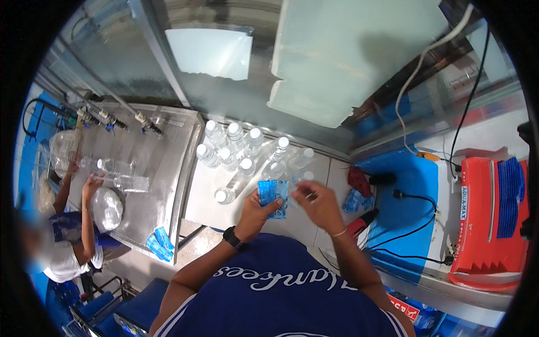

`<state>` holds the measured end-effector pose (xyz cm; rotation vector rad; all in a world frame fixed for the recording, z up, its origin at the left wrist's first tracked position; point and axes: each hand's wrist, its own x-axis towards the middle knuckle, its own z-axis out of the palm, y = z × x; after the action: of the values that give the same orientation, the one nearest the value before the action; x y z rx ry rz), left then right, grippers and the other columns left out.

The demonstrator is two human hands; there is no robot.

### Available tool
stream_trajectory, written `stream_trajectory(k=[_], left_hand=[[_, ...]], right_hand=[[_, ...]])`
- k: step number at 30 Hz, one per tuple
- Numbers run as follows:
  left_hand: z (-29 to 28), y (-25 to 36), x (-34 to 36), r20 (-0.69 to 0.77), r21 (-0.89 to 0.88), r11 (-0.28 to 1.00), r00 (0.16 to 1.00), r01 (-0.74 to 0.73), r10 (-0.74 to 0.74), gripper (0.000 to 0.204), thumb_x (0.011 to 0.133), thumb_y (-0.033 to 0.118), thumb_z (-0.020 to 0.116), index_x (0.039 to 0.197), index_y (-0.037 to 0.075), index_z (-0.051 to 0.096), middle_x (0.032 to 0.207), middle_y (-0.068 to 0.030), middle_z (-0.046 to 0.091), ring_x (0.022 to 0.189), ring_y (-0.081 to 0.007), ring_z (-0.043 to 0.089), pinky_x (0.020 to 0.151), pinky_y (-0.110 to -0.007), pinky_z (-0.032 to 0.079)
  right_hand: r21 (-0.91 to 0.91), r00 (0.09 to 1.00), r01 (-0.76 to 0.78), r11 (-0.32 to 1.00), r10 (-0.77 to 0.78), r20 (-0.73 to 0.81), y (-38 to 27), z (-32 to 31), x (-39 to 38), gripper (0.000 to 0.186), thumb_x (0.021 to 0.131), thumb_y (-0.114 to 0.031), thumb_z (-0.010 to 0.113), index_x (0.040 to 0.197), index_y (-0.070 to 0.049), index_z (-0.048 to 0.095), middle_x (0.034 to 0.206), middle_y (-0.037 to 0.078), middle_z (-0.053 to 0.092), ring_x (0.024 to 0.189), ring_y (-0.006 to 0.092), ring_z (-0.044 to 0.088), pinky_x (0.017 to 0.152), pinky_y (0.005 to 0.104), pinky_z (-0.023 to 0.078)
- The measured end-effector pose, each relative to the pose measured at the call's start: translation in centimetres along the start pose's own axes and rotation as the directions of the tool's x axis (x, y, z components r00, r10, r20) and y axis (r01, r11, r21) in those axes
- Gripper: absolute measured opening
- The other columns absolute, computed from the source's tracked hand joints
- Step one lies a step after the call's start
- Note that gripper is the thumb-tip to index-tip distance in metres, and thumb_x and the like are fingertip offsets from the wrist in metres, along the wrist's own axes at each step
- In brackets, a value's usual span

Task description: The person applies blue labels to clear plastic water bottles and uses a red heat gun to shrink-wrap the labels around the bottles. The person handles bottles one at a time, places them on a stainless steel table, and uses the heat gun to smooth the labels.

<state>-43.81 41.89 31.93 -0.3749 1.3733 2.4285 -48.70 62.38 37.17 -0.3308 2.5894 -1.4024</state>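
My left hand [255, 213], with a dark watch on the wrist, grips a small stack of flat blue printed plastic labels [269, 190], thumb across their front. Just right of the stack, my right hand [314, 199] has loosely bent fingers, apart, with nothing visible held in them. Behind both hands, several capped clear water bottles [234, 135] stand on a white tiled counter [199, 199]. One bottle [225, 195] stands nearer the front, left of my left hand.
At left, another person's arm [87, 224] reaches over a steel tray [168, 146] with clear bottles and taps [146, 121]; blue labels [161, 244] lie on it. At right are blue labels [353, 202], black cables [415, 196] and a red rack [480, 258]. Glass panels rise behind.
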Motion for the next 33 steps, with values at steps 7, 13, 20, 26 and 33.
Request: stream_trajectory(k=[7, 13, 20, 26, 33], left_hand=[[1.7, -1.1, 0.8, -0.052, 0.067, 0.984, 0.984, -0.167, 0.171, 0.043, 0.095, 0.014, 0.079, 0.131, 0.004, 0.058, 0.107, -0.0061, 0.073, 0.094, -0.014, 0.071, 0.083, -0.03, 0.059], [1.4, -1.0, 0.5, -0.107, -0.046, 0.995, 0.99, -0.094, 0.088, 0.041, 0.096, 0.023, 0.079, 0.127, 0.004, 0.059, 0.103, -0.0068, 0.073, 0.088, -0.0141, 0.071, 0.08, -0.03, 0.06], [0.1, -1.1, -1.1, -0.139, -0.115, 0.987, 0.985, -0.114, 0.098, 0.036, 0.1, 0.023, 0.074, 0.127, 0.005, 0.059, 0.103, -0.0076, 0.073, 0.088, -0.0144, 0.071, 0.08, -0.031, 0.059], [-1.5, -0.9, -2.1, -0.235, -0.091, 0.986, 0.965, -0.138, 0.113, 0.033, 0.102, 0.022, 0.072, 0.127, 0.005, 0.058, 0.105, -0.0098, 0.074, 0.09, -0.0159, 0.072, 0.081, -0.033, 0.06], [-1.9, -1.3, -1.3, -0.181, -0.304, 0.947, 0.982, -0.109, 0.055, 0.031, 0.103, 0.018, 0.068, 0.128, 0.004, 0.057, 0.112, -0.0125, 0.074, 0.097, -0.0194, 0.073, 0.087, -0.035, 0.061]], right_hand=[[0.753, 0.919, -0.311, 0.579, 0.385, 0.084, 1.3, 2.4, -1.6, 0.022, 0.098, -0.017, 0.076, 0.108, 0.001, 0.07, 0.096, 0.003, 0.071, 0.085, 0.0113, 0.066, 0.078, 0.0268, 0.055], [0.234, 0.935, -0.071, 0.97, 0.146, -0.322, 5.0, -1.8, 3.2, 0.019, 0.094, -0.021, 0.079, 0.097, -0.004, 0.071, 0.097, 0.005, 0.074, 0.083, 0.0175, 0.07, 0.074, 0.031, 0.055], [-0.568, 0.94, 0.23, 0.79, -0.332, -0.081, 8.2, -1.6, 10.1, 0.024, 0.082, -0.016, 0.083, 0.099, -0.006, 0.07, 0.098, 0.01, 0.07, 0.096, 0.0356, 0.067, 0.083, 0.0429, 0.053], [-0.569, 0.886, 0.463, 0.679, -0.36, 0.291, 7.5, -2.2, 12.6, 0.042, 0.078, -0.017, 0.085, 0.112, -0.001, 0.065, 0.111, 0.02, 0.065, 0.102, 0.0401, 0.068, 0.09, 0.0476, 0.055], [-0.699, 0.8, 0.533, 0.477, -0.013, 0.601, 7.4, -0.9, 16.7, 0.051, 0.072, -0.018, 0.086, 0.116, -0.001, 0.068, 0.12, 0.02, 0.068, 0.108, 0.0393, 0.07, 0.092, 0.0477, 0.059]])
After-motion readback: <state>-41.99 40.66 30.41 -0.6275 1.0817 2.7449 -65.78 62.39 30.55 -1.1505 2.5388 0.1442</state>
